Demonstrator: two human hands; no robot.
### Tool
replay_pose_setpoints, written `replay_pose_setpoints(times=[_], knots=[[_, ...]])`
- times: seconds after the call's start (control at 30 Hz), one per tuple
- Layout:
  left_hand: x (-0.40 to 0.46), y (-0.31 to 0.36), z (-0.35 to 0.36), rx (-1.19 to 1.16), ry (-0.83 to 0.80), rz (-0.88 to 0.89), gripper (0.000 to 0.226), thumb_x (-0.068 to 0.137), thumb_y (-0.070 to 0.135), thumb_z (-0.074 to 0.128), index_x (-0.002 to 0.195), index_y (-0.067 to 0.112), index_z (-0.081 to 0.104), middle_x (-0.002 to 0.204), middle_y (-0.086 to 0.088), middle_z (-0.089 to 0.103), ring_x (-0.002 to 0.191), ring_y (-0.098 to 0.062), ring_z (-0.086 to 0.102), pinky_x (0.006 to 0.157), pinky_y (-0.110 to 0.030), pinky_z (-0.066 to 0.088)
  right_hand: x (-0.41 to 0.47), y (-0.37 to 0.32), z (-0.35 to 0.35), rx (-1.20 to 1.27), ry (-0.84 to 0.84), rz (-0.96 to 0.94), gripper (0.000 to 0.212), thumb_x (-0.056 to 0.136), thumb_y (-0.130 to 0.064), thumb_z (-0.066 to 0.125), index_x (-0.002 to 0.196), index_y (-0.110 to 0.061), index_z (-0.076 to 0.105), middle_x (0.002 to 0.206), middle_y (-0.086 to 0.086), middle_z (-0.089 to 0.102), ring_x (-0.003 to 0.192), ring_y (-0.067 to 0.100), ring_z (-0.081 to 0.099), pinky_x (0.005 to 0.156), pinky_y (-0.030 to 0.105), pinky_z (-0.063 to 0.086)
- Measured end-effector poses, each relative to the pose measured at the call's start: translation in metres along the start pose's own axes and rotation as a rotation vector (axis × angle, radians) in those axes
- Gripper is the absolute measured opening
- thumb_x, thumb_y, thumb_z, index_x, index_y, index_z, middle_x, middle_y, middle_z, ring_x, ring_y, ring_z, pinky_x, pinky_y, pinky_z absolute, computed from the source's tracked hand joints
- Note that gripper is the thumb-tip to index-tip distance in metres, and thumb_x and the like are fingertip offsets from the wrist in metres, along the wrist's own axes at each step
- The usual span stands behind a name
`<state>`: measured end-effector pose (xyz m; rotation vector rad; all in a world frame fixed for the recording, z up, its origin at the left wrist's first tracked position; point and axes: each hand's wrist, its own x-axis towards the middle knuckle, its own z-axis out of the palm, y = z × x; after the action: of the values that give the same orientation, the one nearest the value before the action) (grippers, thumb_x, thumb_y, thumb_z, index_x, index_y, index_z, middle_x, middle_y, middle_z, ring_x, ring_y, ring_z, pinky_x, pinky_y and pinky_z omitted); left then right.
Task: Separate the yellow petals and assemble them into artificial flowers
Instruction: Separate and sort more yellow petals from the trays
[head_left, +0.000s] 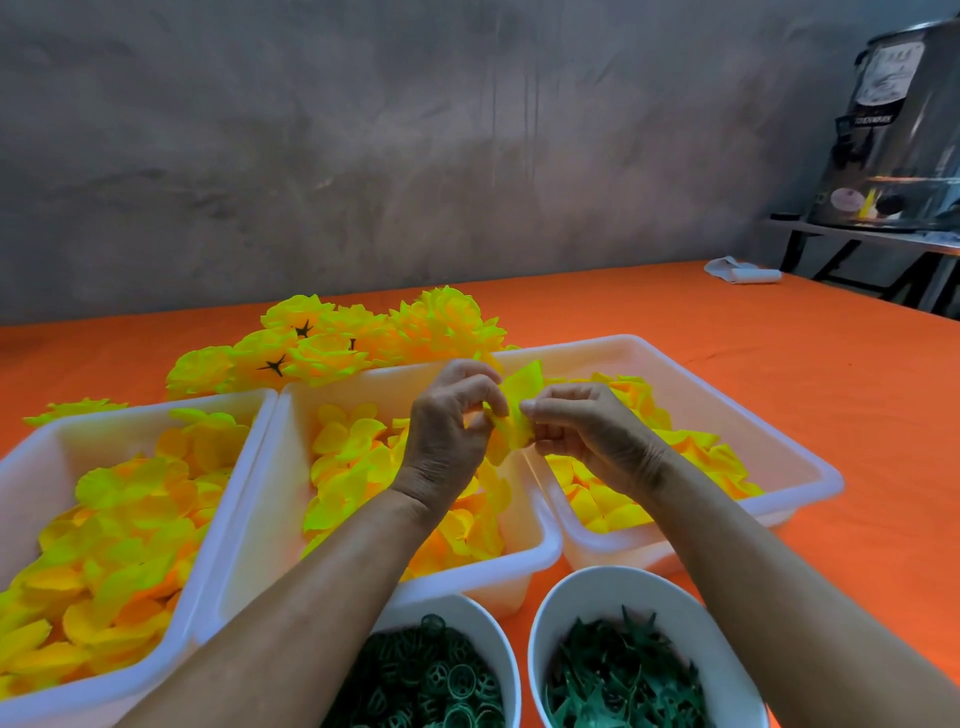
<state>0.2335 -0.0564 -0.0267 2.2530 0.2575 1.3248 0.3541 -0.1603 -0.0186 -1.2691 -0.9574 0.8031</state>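
Both hands meet above the trays and pinch one bunch of yellow petals (519, 405) between them. My left hand (452, 431) grips its left side with curled fingers. My right hand (582, 426) pinches its right side with thumb and fingertips. Three white trays hold loose yellow petals: a left tray (130, 410), a middle tray (530, 551) and a right tray (779, 447). A pile of finished yellow flowers (332, 343) lies on the orange table behind the trays.
Two white bowls stand at the front edge: one (498, 634) with green rings, one (613, 587) with green star-shaped calyxes. A white roll (743, 271) lies at the far right of the orange table (779, 338). A metal urn (898, 130) stands on a side table.
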Motion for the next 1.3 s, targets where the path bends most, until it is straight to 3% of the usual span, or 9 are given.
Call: replay_pose_setpoints(times=[0.17,0.3,0.47,0.7,0.87,1.03,1.1,1.2,1.3], knots=[[0.0,-0.002,-0.002,0.061,0.054,-0.034,0.016,0.069,-0.009,0.074,0.07,0.006,0.07,0.098,-0.011,0.056,0.096,-0.019,0.054,0.075,-0.023,0.046,0.0,0.004,0.002,-0.05,0.036,-0.099,0.008,0.064,-0.011,0.078,0.069,-0.011,0.071,0.063,0.0,0.066,0.059,0.007,0.06,0.059,0.017,0.05],[-0.001,-0.001,-0.001,0.13,0.074,-0.033,0.012,0.069,0.0,0.078,0.075,0.009,0.074,0.086,-0.008,0.049,0.085,-0.021,0.051,0.065,-0.032,0.05,0.001,0.005,0.001,-0.111,0.091,-0.142,0.015,0.07,0.003,0.074,0.067,-0.011,0.07,0.059,-0.001,0.067,0.055,0.006,0.059,0.057,0.016,0.049],[-0.002,0.0,-0.001,0.139,0.017,-0.008,0.008,0.077,0.005,0.074,0.079,0.012,0.075,0.071,-0.01,0.06,0.064,-0.024,0.056,0.055,-0.036,0.049,-0.002,0.004,0.003,-0.134,0.073,-0.146,0.017,0.061,-0.022,0.079,0.071,-0.011,0.07,0.064,0.0,0.065,0.061,0.007,0.059,0.06,0.017,0.049],[-0.002,0.005,-0.001,0.04,-0.053,-0.024,0.016,0.08,-0.002,0.067,0.09,0.007,0.075,0.085,-0.009,0.072,0.068,-0.02,0.061,0.062,-0.028,0.05,-0.001,0.005,0.002,-0.204,0.131,-0.145,0.01,0.075,0.004,0.071,0.072,-0.004,0.066,0.06,0.004,0.062,0.055,0.006,0.055,0.057,0.017,0.047],[-0.002,0.007,0.002,-0.098,-0.025,-0.225,0.011,0.084,0.009,0.066,0.087,0.005,0.075,0.085,-0.008,0.073,0.069,-0.01,0.063,0.067,-0.019,0.051,0.0,0.002,0.003,-0.169,0.205,-0.103,0.021,0.078,0.007,0.065,0.064,-0.009,0.061,0.058,0.0,0.058,0.056,0.007,0.058,0.058,0.02,0.052],[0.001,0.003,0.001,-0.306,0.094,-0.451,0.01,0.074,-0.002,0.075,0.076,0.008,0.071,0.071,-0.01,0.069,0.064,-0.016,0.061,0.069,-0.035,0.055,0.003,0.001,-0.001,-0.116,0.418,-0.057,0.024,0.077,0.007,0.06,0.061,-0.01,0.055,0.055,0.005,0.061,0.051,0.011,0.062,0.051,0.021,0.051],[0.003,0.002,0.0,-0.358,0.106,-0.481,0.02,0.073,-0.01,0.072,0.074,0.01,0.066,0.067,-0.008,0.066,0.062,-0.019,0.06,0.065,-0.037,0.055,0.004,0.001,-0.004,-0.08,0.506,-0.041,0.024,0.075,0.006,0.062,0.06,-0.01,0.053,0.049,0.002,0.064,0.049,0.01,0.065,0.045,0.016,0.046],[0.004,-0.001,-0.001,-0.406,0.109,-0.487,0.029,0.073,-0.013,0.07,0.076,0.013,0.06,0.062,0.004,0.065,0.056,-0.005,0.06,0.057,-0.026,0.053,0.006,0.002,-0.009,-0.025,0.625,-0.029,0.024,0.075,0.004,0.064,0.063,-0.012,0.051,0.047,-0.001,0.062,0.046,0.006,0.063,0.043,0.014,0.04],[0.003,-0.002,-0.001,-0.421,0.09,-0.512,0.032,0.074,-0.007,0.073,0.09,0.017,0.058,0.072,-0.004,0.066,0.063,-0.008,0.063,0.059,-0.024,0.054,0.007,0.004,-0.011,-0.022,0.641,-0.01,0.017,0.077,0.001,0.063,0.073,-0.013,0.057,0.059,0.003,0.063,0.047,0.004,0.062,0.048,0.019,0.038]])
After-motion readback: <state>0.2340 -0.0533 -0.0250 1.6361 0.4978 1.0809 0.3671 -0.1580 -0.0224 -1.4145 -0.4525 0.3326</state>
